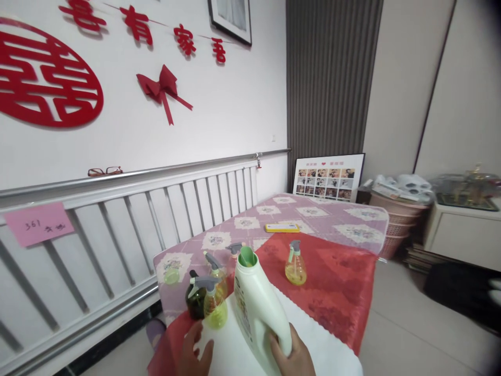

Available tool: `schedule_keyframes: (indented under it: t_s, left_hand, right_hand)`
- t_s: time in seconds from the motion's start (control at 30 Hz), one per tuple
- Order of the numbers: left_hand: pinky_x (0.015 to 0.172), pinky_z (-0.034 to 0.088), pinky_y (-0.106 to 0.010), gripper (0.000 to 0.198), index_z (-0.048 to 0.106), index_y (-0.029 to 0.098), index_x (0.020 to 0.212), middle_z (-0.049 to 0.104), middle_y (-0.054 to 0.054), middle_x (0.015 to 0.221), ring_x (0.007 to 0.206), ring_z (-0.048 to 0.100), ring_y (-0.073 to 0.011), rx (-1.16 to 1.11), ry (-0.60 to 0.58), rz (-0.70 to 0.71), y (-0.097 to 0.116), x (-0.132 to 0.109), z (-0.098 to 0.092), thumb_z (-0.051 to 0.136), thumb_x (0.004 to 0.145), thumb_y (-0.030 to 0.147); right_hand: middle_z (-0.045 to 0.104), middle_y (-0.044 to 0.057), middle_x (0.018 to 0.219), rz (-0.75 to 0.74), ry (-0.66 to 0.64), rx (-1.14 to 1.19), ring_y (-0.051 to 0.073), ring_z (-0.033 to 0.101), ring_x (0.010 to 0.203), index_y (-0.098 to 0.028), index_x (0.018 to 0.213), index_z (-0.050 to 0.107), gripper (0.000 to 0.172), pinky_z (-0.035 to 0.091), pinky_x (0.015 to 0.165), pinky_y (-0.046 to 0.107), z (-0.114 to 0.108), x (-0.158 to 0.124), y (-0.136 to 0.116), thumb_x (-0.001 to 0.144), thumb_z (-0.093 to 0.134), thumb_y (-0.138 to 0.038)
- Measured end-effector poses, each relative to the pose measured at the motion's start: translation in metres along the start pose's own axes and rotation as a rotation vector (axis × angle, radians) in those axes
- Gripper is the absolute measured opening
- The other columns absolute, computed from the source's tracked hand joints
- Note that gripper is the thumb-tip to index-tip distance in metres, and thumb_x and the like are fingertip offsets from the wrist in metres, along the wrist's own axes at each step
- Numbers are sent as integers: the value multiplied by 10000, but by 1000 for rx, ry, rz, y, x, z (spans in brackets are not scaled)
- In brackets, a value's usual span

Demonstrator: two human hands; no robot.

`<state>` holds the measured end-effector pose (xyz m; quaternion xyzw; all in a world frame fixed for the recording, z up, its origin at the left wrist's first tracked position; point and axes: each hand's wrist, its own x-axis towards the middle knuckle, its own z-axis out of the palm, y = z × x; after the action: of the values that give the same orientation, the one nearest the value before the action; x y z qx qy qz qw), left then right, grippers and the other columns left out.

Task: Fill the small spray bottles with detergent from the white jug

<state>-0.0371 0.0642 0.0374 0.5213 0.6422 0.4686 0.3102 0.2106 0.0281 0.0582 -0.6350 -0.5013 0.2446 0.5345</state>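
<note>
My right hand [293, 351] is wrapped round the handle of a large pale green detergent jug [258, 308]. The jug is uncapped and a green spout shows in its neck. My left hand [197, 351] has its fingers apart beside the jug, just below a clear spray bottle [216, 310] with yellow-green liquid; whether it touches the bottle I cannot tell. Behind that stand a dark green spray bottle [194, 303], another yellowish spray bottle [219, 277] and a pinkish one [231, 263], partly hidden by the jug. A spray bottle with yellow liquid [296, 269] stands apart to the right.
A pale green cap [171, 276] lies at the table's left. A yellow-edged box [282, 228] rests on the patterned tablecloth [309, 211], beyond a red cloth [336, 282] and a white one [329, 347]. A radiator [172, 209] runs along the left; a pink basket [395, 224] stands right.
</note>
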Motion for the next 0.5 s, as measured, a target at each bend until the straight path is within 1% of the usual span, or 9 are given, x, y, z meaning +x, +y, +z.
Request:
schedule_keyframes:
  t_s: [0.03,0.07,0.13,0.23,0.3,0.33,0.4,0.5]
  left_hand:
    - [960,573,-470,587,521,116,1245,631,-217,1324,1172,650,-327,36,-12,19,6,8,1,583,743,414]
    - [1017,542,-482,621,506,97,1279,615,-234,1349,1219,626,-341,94,28,59,13,15,3,577,748,411]
    - [1107,469,-505,669,473,62,1325,596,-258,1363,1280,581,-369,165,106,84,27,26,12,574,744,377]
    - [1172,393,-499,748,398,28,1388,525,-268,1419,1365,493,-389,146,176,87,38,33,30,570,738,354]
    - [1186,368,-499,769,369,-5,1404,488,-285,1430,1384,456,-399,135,188,105,37,36,42,554,752,358]
    - [1188,362,-503,772,363,-15,1408,480,-291,1428,1381,451,-403,135,191,115,35,38,46,547,760,362]
    - [1188,356,-518,786,354,-24,1411,478,-299,1419,1365,453,-413,130,197,131,31,40,53,551,760,369]
    - [1185,359,-529,801,350,-15,1417,481,-301,1416,1352,466,-415,127,209,146,26,44,57,565,750,374]
  right_hand:
    - [821,83,912,-1,-4,1,296,759,888,-235,883,666,351,582,760,318,0,0,0,783,584,-562]
    - [820,84,906,-1,-11,2,295,759,881,-234,878,663,349,581,753,319,0,0,-1,783,584,-560]
    - [815,79,876,-2,-3,11,292,756,854,-233,868,658,343,576,738,323,2,-1,-1,784,581,-556]
    - [800,57,807,-11,72,37,282,744,783,-240,845,649,323,563,712,332,6,-4,-2,784,580,-550]
    - [798,53,800,-13,110,51,279,741,774,-247,832,645,312,557,701,331,8,-5,-2,787,575,-547]
    - [802,56,810,-12,108,53,281,743,783,-249,831,645,309,556,694,328,8,-6,-2,788,572,-546]
    - [810,66,835,-9,70,45,283,750,809,-246,844,649,310,560,693,320,7,-5,-2,792,572,-542]
    - [817,88,881,-7,11,23,286,758,844,-227,885,657,333,569,710,312,3,-4,-1,808,564,-537]
